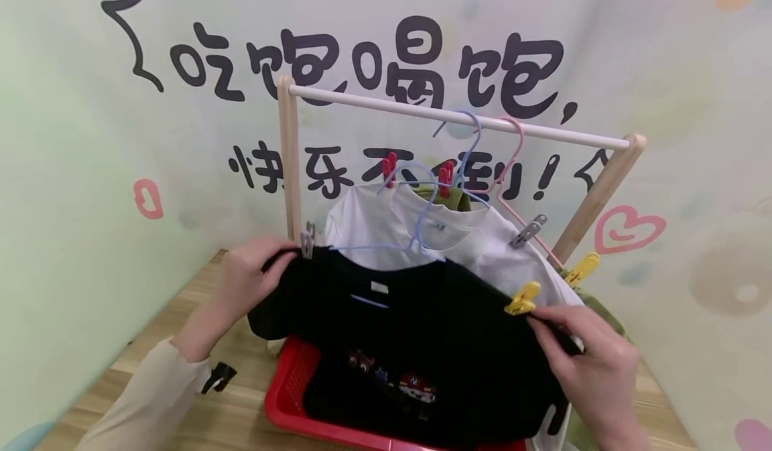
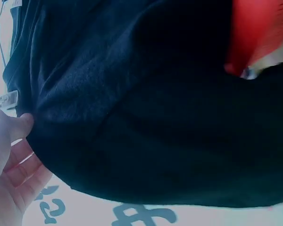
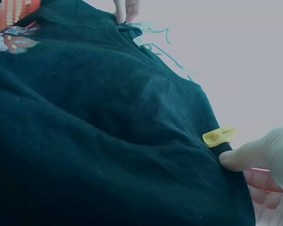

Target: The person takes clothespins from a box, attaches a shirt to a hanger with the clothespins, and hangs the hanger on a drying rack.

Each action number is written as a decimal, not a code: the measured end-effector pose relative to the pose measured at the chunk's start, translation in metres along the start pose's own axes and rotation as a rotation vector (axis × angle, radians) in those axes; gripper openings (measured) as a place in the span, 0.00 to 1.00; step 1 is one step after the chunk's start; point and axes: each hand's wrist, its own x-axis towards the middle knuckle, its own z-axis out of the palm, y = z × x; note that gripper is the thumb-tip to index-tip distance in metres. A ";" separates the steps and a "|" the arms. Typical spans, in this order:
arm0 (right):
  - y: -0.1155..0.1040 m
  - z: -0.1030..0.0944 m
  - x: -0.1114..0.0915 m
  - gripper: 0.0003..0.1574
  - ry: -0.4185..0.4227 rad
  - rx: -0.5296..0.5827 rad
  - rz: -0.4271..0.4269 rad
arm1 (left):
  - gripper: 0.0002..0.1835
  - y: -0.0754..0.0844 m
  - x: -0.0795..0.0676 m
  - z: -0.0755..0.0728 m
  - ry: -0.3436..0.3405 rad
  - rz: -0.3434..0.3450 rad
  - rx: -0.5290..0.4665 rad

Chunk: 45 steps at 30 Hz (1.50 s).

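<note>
A black T-shirt with a cartoon print on its front hangs on a blue hanger. My left hand pinches its shoulder at the left, just outside a grey clothespin. At the opposite shoulder my right hand grips the fabric between thumb and fingers, close beside a yellow clothespin. The right wrist view shows that thumb on the cloth next to the yellow clothespin. In the left wrist view the left thumb presses the black sleeve edge.
Behind the T-shirt stands a rack with a white rail and wooden posts. A white shirt with red clothespins hangs from it, green clothing behind. Below, a red basket sits on the wooden table.
</note>
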 end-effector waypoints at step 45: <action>0.000 0.025 0.060 0.12 -0.040 -0.176 -0.040 | 0.15 -0.015 0.071 0.024 -0.380 -0.523 0.191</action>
